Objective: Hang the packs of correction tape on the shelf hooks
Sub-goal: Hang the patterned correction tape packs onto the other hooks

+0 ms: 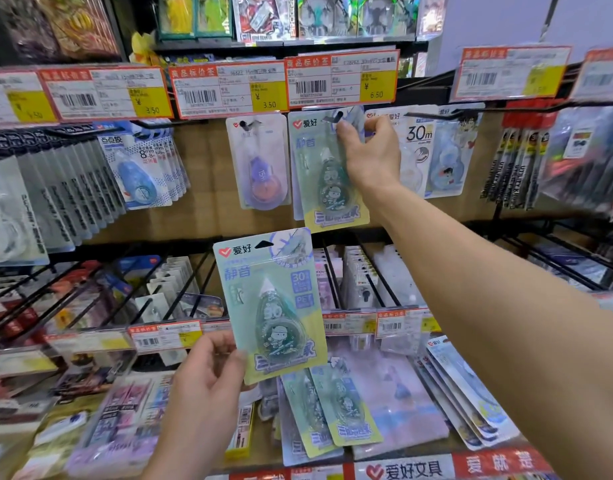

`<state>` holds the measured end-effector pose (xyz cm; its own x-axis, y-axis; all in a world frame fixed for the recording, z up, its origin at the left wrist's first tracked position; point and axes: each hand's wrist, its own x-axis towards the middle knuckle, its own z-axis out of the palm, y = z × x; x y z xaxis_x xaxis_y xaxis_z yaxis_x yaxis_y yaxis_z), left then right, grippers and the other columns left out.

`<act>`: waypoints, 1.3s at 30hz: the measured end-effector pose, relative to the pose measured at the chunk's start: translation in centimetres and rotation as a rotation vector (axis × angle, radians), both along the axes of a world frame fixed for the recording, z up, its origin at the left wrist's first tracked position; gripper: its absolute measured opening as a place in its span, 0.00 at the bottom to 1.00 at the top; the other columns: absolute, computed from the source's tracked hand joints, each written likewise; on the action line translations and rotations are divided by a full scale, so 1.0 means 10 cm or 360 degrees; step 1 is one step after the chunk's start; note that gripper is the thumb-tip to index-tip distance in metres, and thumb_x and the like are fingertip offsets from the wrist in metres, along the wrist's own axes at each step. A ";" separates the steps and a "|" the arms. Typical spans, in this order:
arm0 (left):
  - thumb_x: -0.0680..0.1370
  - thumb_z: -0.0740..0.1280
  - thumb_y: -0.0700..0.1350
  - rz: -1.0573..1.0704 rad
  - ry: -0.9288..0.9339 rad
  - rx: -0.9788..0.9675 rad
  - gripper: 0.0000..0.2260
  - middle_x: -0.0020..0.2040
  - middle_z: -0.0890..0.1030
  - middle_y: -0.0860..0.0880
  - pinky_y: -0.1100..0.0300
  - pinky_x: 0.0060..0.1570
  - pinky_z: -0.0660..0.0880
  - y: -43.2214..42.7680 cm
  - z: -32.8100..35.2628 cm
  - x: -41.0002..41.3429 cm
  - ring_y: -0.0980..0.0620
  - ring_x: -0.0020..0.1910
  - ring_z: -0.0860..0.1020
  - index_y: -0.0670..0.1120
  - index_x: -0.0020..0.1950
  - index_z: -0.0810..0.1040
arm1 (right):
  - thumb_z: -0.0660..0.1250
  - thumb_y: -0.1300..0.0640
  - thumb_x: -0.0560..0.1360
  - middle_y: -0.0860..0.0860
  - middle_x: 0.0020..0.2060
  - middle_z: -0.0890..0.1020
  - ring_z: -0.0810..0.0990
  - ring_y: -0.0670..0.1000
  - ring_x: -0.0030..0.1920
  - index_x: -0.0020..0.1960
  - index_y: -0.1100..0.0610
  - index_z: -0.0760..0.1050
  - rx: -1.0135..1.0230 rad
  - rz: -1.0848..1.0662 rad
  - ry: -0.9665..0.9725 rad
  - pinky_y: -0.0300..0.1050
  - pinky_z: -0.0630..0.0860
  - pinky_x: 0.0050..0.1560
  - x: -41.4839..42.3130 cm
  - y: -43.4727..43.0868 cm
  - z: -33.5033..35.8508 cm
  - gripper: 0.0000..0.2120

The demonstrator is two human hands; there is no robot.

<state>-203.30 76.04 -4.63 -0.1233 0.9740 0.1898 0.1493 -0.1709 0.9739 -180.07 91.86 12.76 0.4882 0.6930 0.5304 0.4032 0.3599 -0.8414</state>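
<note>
Step in hand: seating a pack on its hook. Your right hand (370, 150) reaches up and pinches the top edge of a green correction tape pack (327, 174), thumb on the front. The pack's hang hole sits at the tip of the shelf hook (339, 116), under the 6.50 price label (341, 77). I can't tell whether it is fully threaded.

Your left hand (208, 372) pinches the lower left corner of a second green pack (272, 306), held upright and face out below the hook row, well apart from it. Its hang hole (264, 244) is free.

Next move, as I judge it: slide the upper pack back along the hook, let go, then line the second pack's hole up with the same tip. The hole is small, so aim squarely.

More green packs (332, 410) lie loose on the lower shelf, unhung. You face a shop display with a brown back panel and rows of black hooks. A purple tape pack (260, 161) hangs just left, and a red brand strip (471, 465) runs along the bottom.
</note>
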 end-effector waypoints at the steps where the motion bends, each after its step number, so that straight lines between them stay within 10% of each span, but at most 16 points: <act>1: 0.81 0.63 0.38 -0.0004 0.0013 0.0000 0.07 0.42 0.83 0.55 0.45 0.45 0.81 0.00 0.01 0.01 0.45 0.45 0.81 0.49 0.50 0.77 | 0.67 0.42 0.80 0.44 0.42 0.75 0.77 0.52 0.48 0.54 0.54 0.70 -0.0025 -0.0024 -0.0025 0.52 0.75 0.53 0.00 0.03 0.00 0.16; 11: 0.82 0.63 0.43 -0.0065 0.0106 0.0009 0.06 0.45 0.83 0.55 0.41 0.49 0.80 0.01 0.21 0.15 0.50 0.43 0.81 0.54 0.51 0.77 | 0.67 0.41 0.79 0.43 0.42 0.75 0.77 0.45 0.44 0.63 0.55 0.71 -0.0089 -0.0035 -0.0018 0.46 0.73 0.52 0.09 -0.33 -0.27 0.21; 16: 0.82 0.62 0.41 -0.0150 0.0088 0.0136 0.07 0.44 0.83 0.52 0.40 0.50 0.78 0.03 0.38 0.30 0.47 0.45 0.81 0.52 0.52 0.77 | 0.66 0.40 0.79 0.52 0.49 0.86 0.86 0.54 0.48 0.54 0.54 0.79 -0.0140 0.0679 0.0288 0.59 0.81 0.57 0.02 -0.94 -0.56 0.18; 22: 0.81 0.63 0.41 -0.0165 0.0219 0.0248 0.09 0.42 0.83 0.48 0.40 0.44 0.78 0.05 0.43 0.47 0.44 0.41 0.80 0.55 0.50 0.77 | 0.68 0.61 0.80 0.54 0.48 0.88 0.86 0.53 0.47 0.53 0.55 0.83 -0.0057 0.0995 0.0428 0.54 0.84 0.52 -0.07 -1.19 -0.68 0.05; 28: 0.81 0.62 0.45 0.0142 0.0986 0.0744 0.08 0.53 0.75 0.59 0.64 0.55 0.67 0.10 0.34 0.47 0.62 0.55 0.72 0.50 0.59 0.75 | 0.67 0.62 0.81 0.49 0.41 0.88 0.87 0.49 0.41 0.54 0.57 0.81 0.0066 0.0998 0.0456 0.46 0.83 0.41 0.03 -1.19 -0.33 0.05; 39: 0.79 0.59 0.59 0.0136 0.1775 0.0513 0.20 0.61 0.76 0.55 0.47 0.75 0.54 0.22 0.11 0.44 0.52 0.65 0.70 0.52 0.66 0.74 | 0.67 0.62 0.82 0.57 0.48 0.86 0.86 0.53 0.44 0.59 0.61 0.77 0.0256 0.0901 0.0476 0.51 0.85 0.43 -0.09 -0.88 0.02 0.07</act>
<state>-198.90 78.20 -3.51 0.2053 0.8573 0.4720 0.9191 -0.3346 0.2079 -180.97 83.06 12.94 0.2142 0.8094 0.5467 -0.1283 0.5782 -0.8058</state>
